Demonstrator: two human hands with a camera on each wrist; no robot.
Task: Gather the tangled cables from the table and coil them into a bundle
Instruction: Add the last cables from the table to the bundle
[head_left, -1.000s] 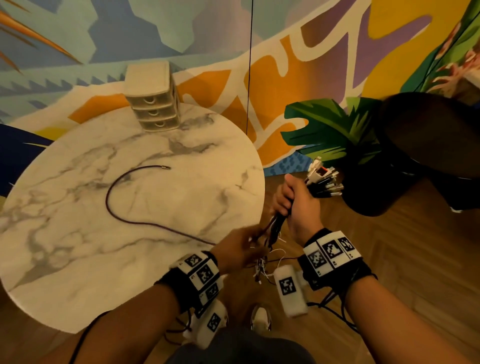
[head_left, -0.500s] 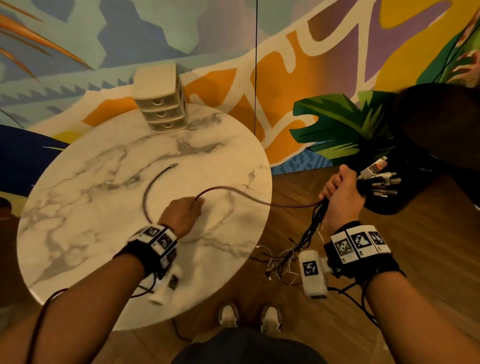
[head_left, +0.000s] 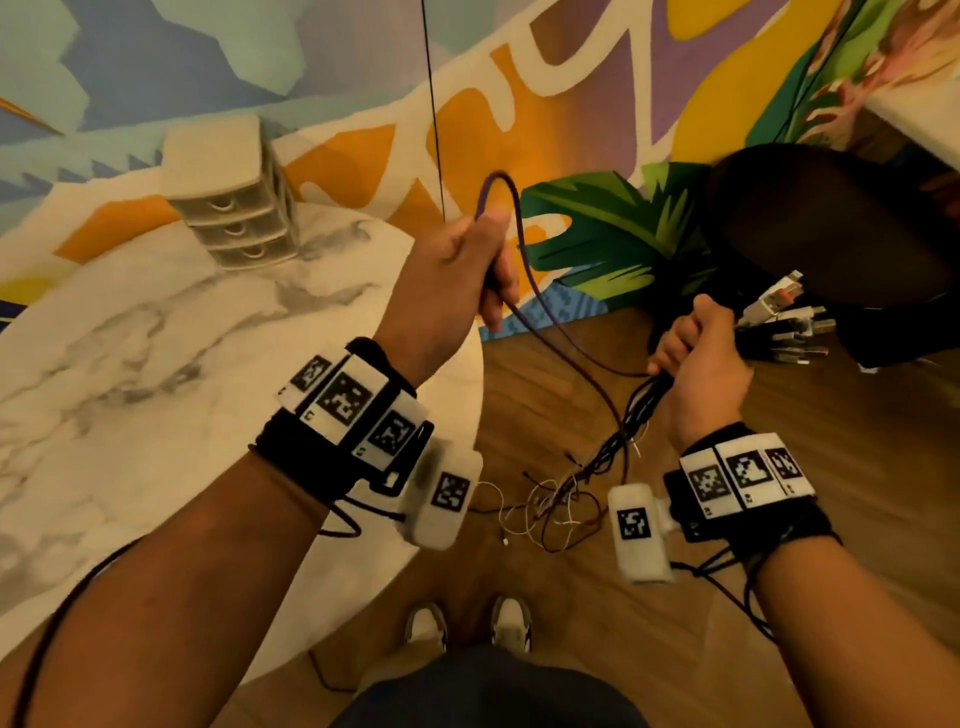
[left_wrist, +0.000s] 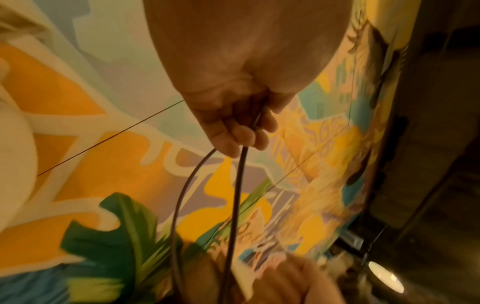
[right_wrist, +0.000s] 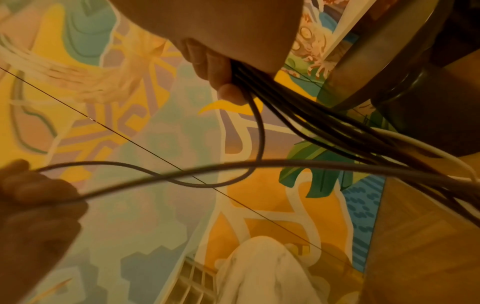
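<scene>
My left hand (head_left: 467, 260) is raised past the far right rim of the marble table (head_left: 156, 415) and grips a dark purple cable (head_left: 550, 322) folded into a loop above the fist. In the left wrist view two strands of the cable (left_wrist: 233, 205) hang from the curled fingers (left_wrist: 233, 131). The cable sags across to my right hand (head_left: 696, 358), which grips a bundle of black cables (head_left: 628, 431) with plug ends (head_left: 784, 322) sticking out to the right. Loose thin ends (head_left: 550, 504) dangle over the floor. In the right wrist view the bundle (right_wrist: 324, 119) runs out of my fist.
A small beige drawer unit (head_left: 228, 202) stands at the table's far edge. A dark round stool (head_left: 841, 234) sits right beside the plug ends. A thin black cord (head_left: 431, 104) hangs down the painted wall. Wooden floor and my shoes (head_left: 467, 623) lie below.
My left hand has lifted the purple cable off the table and carried it up and right toward the bundle. The right hand has kept hold of the bundle and stayed near the stool.
</scene>
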